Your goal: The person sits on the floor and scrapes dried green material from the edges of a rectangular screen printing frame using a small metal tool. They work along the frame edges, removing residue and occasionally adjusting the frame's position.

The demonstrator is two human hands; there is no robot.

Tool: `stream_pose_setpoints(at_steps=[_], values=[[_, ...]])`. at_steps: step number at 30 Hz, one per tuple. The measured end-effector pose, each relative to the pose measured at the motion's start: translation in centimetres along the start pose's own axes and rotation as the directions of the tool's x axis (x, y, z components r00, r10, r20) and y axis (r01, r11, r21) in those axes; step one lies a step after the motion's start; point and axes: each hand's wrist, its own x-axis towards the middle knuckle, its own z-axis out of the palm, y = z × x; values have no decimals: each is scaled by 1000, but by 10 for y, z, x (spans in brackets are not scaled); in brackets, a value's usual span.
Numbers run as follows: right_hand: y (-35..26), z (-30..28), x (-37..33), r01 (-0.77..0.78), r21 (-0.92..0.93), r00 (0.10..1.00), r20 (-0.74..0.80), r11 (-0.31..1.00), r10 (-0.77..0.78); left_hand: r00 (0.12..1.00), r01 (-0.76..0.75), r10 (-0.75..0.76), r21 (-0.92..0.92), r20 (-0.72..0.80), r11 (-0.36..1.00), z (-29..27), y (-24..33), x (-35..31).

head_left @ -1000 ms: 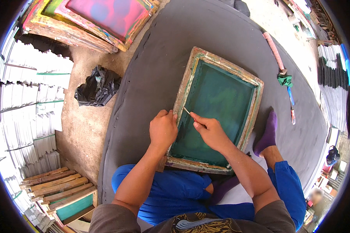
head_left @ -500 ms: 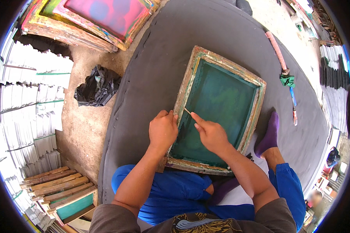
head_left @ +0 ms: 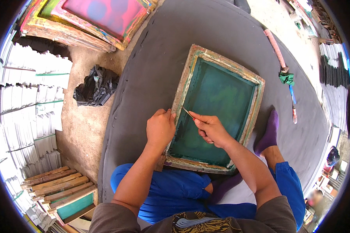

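A screen printing frame (head_left: 256,110) with a paint-stained wooden border and green mesh leans tilted across my lap. My left hand (head_left: 160,126) is closed round its left side rail. In my right hand (head_left: 210,130) is a thin, pointed metal tool (head_left: 188,112) with a bit of red near the grip, too small to name surely. The index finger lies along the tool, and its tip meets the inner edge of the left rail, close to my left fingers. My right hand is over the mesh.
I sit on a dark grey padded surface (head_left: 151,70). A pink-handled tool with green cloth (head_left: 275,48) lies at right. To the left are a black plastic bag (head_left: 97,86), paper stacks (head_left: 23,101) and wooden frames (head_left: 60,180). Pink-meshed frames (head_left: 101,13) stand far left.
My right hand has turned slightly, and more of the tool shows between its fingers and the rail. The left hand keeps its hold; frame and hands sit a touch further left.
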Motion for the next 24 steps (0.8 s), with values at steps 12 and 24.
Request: stream_pose_setpoints(at_steps=[12,24], values=[[-11,-17,2,-373,477,915,329,796,232,1000,5,-5,-20,19,1000,-1,-3,1],[-23,14,-20,114,-703,925,-182,702,-333,992,30,-25,-43,122,999,-8,0,3]])
